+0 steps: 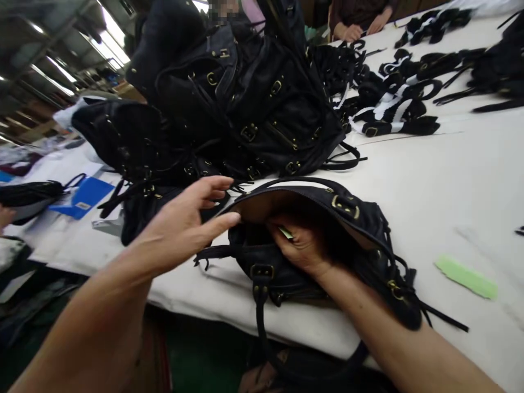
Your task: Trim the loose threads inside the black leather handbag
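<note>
A black handbag [295, 278] with brass buckles lies on the white table, its zip top gaping and its tan lining showing. Inside the mouth is my right hand [301, 243], fingers curled, with a bit of pale green paper [285, 233] showing at the fingers. Its fingertips are partly hidden in the bag. At the bag's left end my left hand [204, 213] is spread, thumb beside the rim, holding nothing. One bag handle [262, 322] hangs down over the table's front edge.
A tall heap of black bags [245, 103] stands behind. Bundled black straps [401, 117] lie at the back right, near another person's hands [364, 30]. A torn green paper strip [466, 277] lies at right, a blue folder [84, 196] at left.
</note>
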Available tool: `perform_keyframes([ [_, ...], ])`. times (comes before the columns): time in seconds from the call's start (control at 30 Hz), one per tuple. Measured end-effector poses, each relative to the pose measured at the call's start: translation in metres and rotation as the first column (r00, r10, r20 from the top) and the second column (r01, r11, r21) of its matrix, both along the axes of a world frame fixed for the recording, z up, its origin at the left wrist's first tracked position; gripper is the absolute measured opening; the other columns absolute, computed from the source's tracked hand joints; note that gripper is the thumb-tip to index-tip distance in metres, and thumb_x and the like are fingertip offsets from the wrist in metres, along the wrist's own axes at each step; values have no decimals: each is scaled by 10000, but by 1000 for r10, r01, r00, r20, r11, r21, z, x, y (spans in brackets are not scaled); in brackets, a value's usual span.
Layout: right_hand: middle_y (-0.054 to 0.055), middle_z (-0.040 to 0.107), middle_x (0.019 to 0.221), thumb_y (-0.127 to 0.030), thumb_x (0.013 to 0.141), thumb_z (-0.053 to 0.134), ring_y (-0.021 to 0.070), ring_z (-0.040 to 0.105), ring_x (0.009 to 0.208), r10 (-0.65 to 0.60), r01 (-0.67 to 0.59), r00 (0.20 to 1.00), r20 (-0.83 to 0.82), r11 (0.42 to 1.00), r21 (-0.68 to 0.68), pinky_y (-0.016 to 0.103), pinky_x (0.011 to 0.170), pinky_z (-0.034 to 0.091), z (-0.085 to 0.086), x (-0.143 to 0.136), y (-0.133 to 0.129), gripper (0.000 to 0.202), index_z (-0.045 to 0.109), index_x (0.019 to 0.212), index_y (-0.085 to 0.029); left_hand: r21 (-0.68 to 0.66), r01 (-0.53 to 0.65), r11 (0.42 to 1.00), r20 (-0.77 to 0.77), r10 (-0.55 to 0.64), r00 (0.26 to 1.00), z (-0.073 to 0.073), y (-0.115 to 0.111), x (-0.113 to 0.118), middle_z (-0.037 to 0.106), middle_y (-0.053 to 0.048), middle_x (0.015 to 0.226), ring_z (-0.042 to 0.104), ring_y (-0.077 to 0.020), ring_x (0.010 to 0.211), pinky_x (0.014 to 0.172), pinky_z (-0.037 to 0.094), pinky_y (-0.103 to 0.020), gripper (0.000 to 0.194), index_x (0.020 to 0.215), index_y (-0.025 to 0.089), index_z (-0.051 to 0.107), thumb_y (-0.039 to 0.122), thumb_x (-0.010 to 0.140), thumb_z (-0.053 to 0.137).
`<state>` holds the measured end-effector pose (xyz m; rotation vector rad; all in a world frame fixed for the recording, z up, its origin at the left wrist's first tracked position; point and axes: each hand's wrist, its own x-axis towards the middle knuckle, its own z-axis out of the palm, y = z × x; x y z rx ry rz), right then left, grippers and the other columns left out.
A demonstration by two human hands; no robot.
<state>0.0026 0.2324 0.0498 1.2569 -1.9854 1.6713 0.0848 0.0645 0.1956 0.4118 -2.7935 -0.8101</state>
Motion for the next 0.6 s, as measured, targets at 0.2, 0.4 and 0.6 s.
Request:
perform_keyframes([
  [0.2,19,674,776,-215,919,525,134,621,687,-32,37,999,-40,988,148,220,639,425,32,-4,15,149,646,852,-161,-214,221,952,280,-157,947,-24,10,-44,674,5,881,620,-198,776,673,435,-276,328,1074,243,630,307,805,452],
  [0.4,7,651,729,-243,883,527,159,616,654,-146,233,965,-217,854,465,265,575,349,85,-11,43,132,622,815,-182,27,252,967,205,-252,946,-6,14,-50,570,20,611,500,-134,565,512,360,-214,257,682,183,612,374,774,466],
  [0.6,7,639,719,-249,844,521,191,618,647,-222,461,877,-426,640,615,295,518,268,114,-7,73,103,595,790,-202,329,300,895,183,-373,910,-7,19,-40,630,12,660,573,-156,617,552,457,-213,327,754,184,648,476,811,510],
])
